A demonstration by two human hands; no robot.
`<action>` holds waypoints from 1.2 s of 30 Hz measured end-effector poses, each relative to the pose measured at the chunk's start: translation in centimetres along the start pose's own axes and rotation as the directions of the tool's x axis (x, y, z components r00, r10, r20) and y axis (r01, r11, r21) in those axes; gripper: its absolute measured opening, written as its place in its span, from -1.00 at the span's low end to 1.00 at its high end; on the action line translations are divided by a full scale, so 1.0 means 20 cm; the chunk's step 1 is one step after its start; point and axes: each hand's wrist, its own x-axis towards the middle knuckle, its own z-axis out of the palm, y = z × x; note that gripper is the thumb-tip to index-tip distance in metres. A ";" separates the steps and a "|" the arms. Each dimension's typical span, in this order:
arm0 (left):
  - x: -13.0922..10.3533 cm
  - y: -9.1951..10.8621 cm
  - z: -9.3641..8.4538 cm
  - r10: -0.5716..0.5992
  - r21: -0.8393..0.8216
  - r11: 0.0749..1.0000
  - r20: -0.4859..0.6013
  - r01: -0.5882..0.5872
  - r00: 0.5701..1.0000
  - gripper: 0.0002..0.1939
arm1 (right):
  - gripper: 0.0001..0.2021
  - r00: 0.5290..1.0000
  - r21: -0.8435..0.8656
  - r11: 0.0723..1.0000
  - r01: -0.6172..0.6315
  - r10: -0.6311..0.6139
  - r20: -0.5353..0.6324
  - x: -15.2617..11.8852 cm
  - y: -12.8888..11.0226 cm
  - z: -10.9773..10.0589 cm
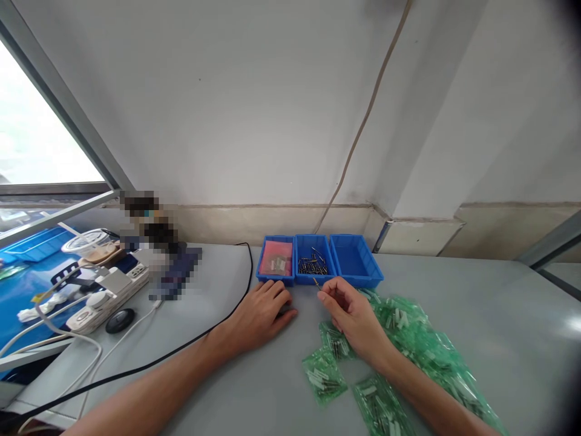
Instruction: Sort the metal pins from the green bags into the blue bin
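Fingers [330, 306] of right hand [358, 321] pinched on small metal pin [316, 283], near front edge of middle bin [312, 242]. Left hand [261, 312] by left bin [260, 269] (grip unclear). Green packets [324, 372] crowd right forearm — black cable [251, 266] runs alongside left. Pin's long axis slants up and left.

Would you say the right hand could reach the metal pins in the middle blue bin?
Likely yes: the right hand is near the blue bin, nothing covers the metal pins, though that hand pinches a thin piece.
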 end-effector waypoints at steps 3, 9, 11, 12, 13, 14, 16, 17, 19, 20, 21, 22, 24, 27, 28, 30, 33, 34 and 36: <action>0.00 0.00 0.00 -0.015 -0.027 1.000 0.009 0.015 1.000 -0.84 | -0.54 0.996 0.135 0.986 -0.093 0.093 0.008 0.01 -0.01 0.00; 0.00 -0.01 0.01 -0.039 -0.213 0.976 0.027 0.044 0.999 -0.86 | -0.54 0.988 0.243 0.960 -0.136 0.148 -0.032 0.03 -0.01 0.00; 0.00 -0.01 0.01 -0.050 -0.255 0.965 0.034 0.057 0.998 -0.86 | -0.56 0.985 0.260 0.954 -0.152 0.168 -0.039 0.03 -0.01 0.00; 0.00 -0.01 0.02 -0.051 -0.266 0.962 0.039 0.060 0.998 -0.86 | -0.57 0.983 0.264 0.951 -0.161 0.179 -0.044 0.03 0.00 0.00; 0.00 -0.01 0.02 -0.051 -0.274 0.960 0.044 0.061 0.998 -0.86 | -0.57 0.981 0.263 0.950 -0.169 0.188 -0.047 0.03 0.00 0.00; 0.00 -0.02 0.02 -0.049 -0.281 0.958 0.048 0.061 0.998 -0.86 | -0.58 0.980 0.259 0.950 -0.176 0.195 -0.050 0.03 0.00 0.00; 0.00 -0.02 0.02 -0.047 -0.290 0.955 0.048 0.059 0.998 -0.86 | -0.58 0.979 0.245 0.953 -0.178 0.197 -0.057 0.03 0.01 0.00; 0.00 -0.02 0.03 -0.044 -0.294 0.954 0.049 0.057 0.998 -0.85 | -0.58 0.980 0.236 0.957 -0.171 0.190 -0.058 0.04 0.01 0.00; 0.00 -0.02 0.03 -0.034 -0.307 0.951 0.054 0.049 0.998 -0.84 | -0.57 0.985 0.211 0.966 -0.146 0.161 -0.056 0.04 0.02 -0.01; 0.00 -0.02 0.02 -0.031 -0.316 0.948 0.059 0.048 0.998 -0.84 | -0.57 0.988 0.189 0.973 -0.134 0.146 -0.050 0.04 0.02 -0.01; 0.00 -0.02 0.02 -0.032 -0.325 0.944 0.063 0.051 0.997 -0.83 | -0.56 0.991 0.156 0.980 -0.123 0.131 -0.040 0.04 0.02 -0.01; 0.00 -0.02 0.02 -0.035 -0.334 0.941 0.067 0.056 0.997 -0.83 | -0.56 0.993 0.111 0.988 -0.111 0.115 -0.026 0.03 0.02 -0.01; 0.00 -0.02 0.01 -0.050 -0.348 0.935 0.069 0.071 0.996 -0.82 | -0.62 0.998 -0.023 0.998 -0.056 0.056 0.007 0.02 0.02 0.00; -0.01 -0.03 0.02 -0.054 -0.366 0.928 0.071 0.076 0.996 -0.79 | -0.73 0.989 -0.283 0.950 0.133 -0.111 0.092 -0.01 0.01 0.01; -0.01 -0.03 0.03 -0.050 -0.371 0.926 0.071 0.073 0.996 -0.78 | -0.75 0.977 -0.356 0.912 0.203 -0.164 0.137 -0.02 0.01 0.01; -0.01 -0.05 0.04 -0.035 -0.378 0.924 0.066 0.058 0.997 -0.79 | -0.75 0.946 -0.440 0.844 0.307 -0.217 0.243 -0.03 0.00 0.02; -0.01 -0.06 0.06 0.002 -0.381 0.924 0.054 0.019 0.999 -0.81 | -0.75 0.914 -0.493 0.781 0.384 -0.243 0.326 -0.04 0.00 0.02; -0.01 -0.07 0.06 0.020 -0.382 0.924 0.052 0.002 0.998 -0.82 | -0.75 0.910 -0.505 0.768 0.393 -0.245 0.336 -0.04 0.00 0.02; -0.01 -0.07 0.05 0.049 -0.387 0.922 0.056 -0.023 0.997 -0.84 | -0.76 0.905 -0.528 0.746 0.405 -0.248 0.345 -0.03 0.01 0.02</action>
